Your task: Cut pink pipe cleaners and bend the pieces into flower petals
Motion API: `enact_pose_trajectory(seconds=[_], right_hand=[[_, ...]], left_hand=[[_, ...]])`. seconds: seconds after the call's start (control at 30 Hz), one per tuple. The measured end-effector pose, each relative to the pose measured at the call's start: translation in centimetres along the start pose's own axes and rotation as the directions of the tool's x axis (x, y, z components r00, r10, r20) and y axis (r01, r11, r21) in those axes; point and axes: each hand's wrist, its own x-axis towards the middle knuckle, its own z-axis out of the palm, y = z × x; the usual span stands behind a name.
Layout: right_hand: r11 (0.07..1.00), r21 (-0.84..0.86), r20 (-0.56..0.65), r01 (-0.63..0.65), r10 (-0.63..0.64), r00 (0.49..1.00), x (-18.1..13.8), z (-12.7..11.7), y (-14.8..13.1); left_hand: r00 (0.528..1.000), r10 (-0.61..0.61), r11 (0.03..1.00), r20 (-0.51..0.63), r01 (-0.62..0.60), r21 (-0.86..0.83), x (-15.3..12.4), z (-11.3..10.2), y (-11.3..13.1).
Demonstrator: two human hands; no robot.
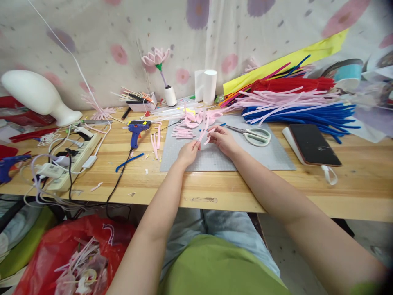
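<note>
Both hands work over a grey cutting mat [270, 157] on a wooden table. My left hand [188, 152] pinches the lower end of a pink pipe cleaner [204, 130]. My right hand [223, 139] is closed on a short pink piece beside that same strand. Just beyond the fingers lie several bent pink petal pieces [190, 123] on the mat. White-handled scissors [254, 135] lie to the right of my right hand.
A blue glue gun [136, 131] stands left of the mat, a power strip [72, 162] with cables further left. Pink, blue and red pipe cleaners [294, 106] are piled at back right beside a black phone [313, 144]. A red waste bag [61, 254] sits below.
</note>
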Motion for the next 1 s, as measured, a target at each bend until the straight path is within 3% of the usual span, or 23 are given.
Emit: enact_pose_trajectory(seconds=[0.13, 0.3, 0.43, 0.6, 0.8, 1.0], right_hand=[[0.999, -0.036, 0.033, -0.016, 0.018, 0.999, 0.0, -0.2, -0.1], [0.997, -0.004, 0.053, -0.076, 0.076, 0.996, -0.3, 0.1, -0.3], [0.985, 0.125, -0.039, -0.118, 0.124, 0.992, -0.1, 0.0, -0.7], [0.957, 0.265, -0.174, -0.115, 0.165, 0.971, 0.6, -0.9, -0.9], [0.979, 0.023, 0.018, -0.204, 0.203, 0.979, 0.0, -0.5, -0.9], [0.989, 0.006, 0.045, -0.150, 0.149, 0.988, -0.5, -0.3, -1.2]], left_hand=[[1.000, -0.021, 0.999, 0.015, 0.022, -0.033, -0.1, -0.1, 0.4], [0.993, -0.074, 0.980, -0.091, 0.056, -0.190, 0.1, 0.1, -0.3], [0.995, -0.014, 0.983, -0.096, -0.004, -0.183, 0.1, 0.1, -0.5], [0.999, -0.022, 0.973, -0.042, 0.012, -0.229, -0.1, 0.0, -0.3], [1.000, 0.008, 0.977, -0.018, -0.012, -0.211, 0.1, 0.3, -0.7], [0.992, 0.102, 0.991, -0.080, -0.108, -0.075, -0.2, 0.1, -0.6]])
